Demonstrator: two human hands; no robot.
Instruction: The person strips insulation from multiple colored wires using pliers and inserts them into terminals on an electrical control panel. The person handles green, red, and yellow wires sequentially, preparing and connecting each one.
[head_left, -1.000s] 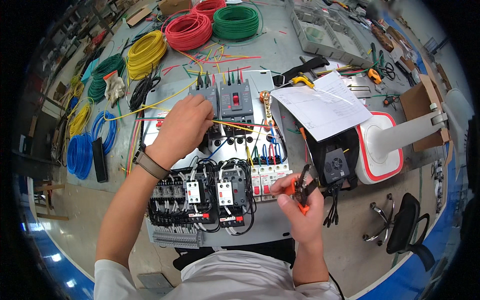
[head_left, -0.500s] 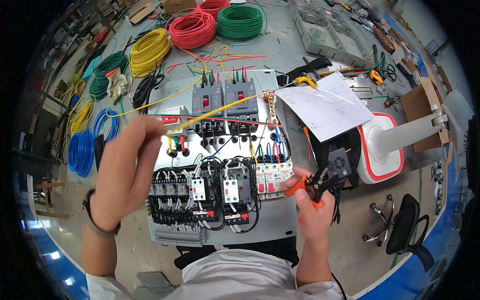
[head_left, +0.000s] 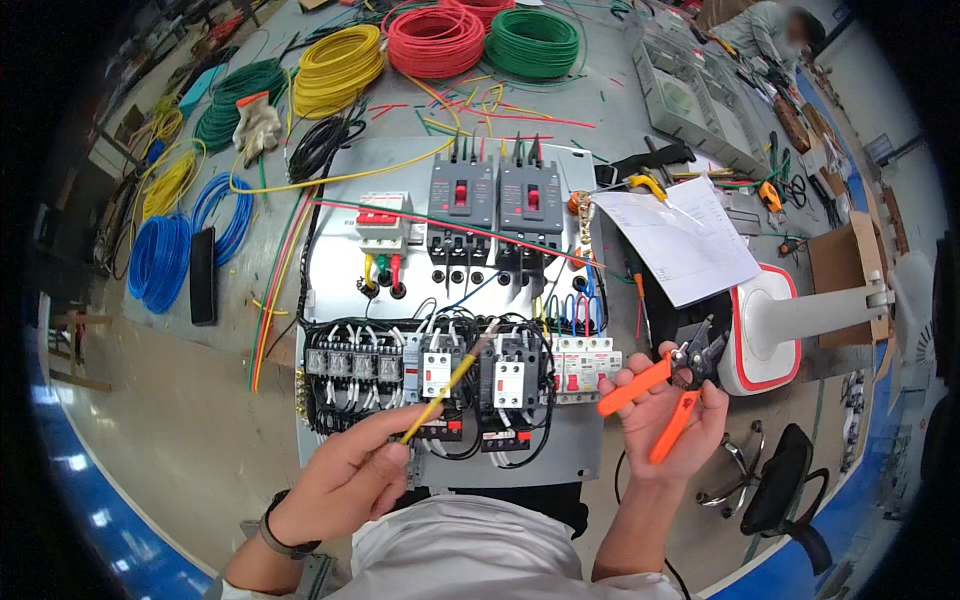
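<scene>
Between thumb and forefinger, my left hand (head_left: pixel 345 478) pinches a short yellow wire (head_left: pixel 447 388). It slants up to the right over the contactors, apart from my right hand. My right hand (head_left: pixel 675 435) holds wire strippers (head_left: pixel 636 386) with orange handles spread apart; their dark jaws point up and right. Below the wire lies a grey electrical panel (head_left: pixel 560 455). It carries two large grey breakers with red switches (head_left: pixel 531 195), a red-and-white switch (head_left: pixel 382 222), contactors with white fronts (head_left: pixel 509 385), clear-cased relays (head_left: pixel 352 365) and small white breakers (head_left: pixel 583 365). A red wire (head_left: pixel 450 222) stretches across the panel.
Red (head_left: pixel 434 45), green (head_left: pixel 531 45) and yellow (head_left: pixel 340 62) wire coils lie at the back, blue coils (head_left: pixel 158 262) at left. Papers (head_left: pixel 680 240), a white stand with red trim (head_left: pixel 790 345) and a grey bin (head_left: pixel 690 110) are at right. Another person (head_left: pixel 765 30) is far right.
My left hand has come down and right, bringing the yellow wire lower over the contactors. My right hand has shifted right, with the strippers' handles more visible. The view has shifted.
</scene>
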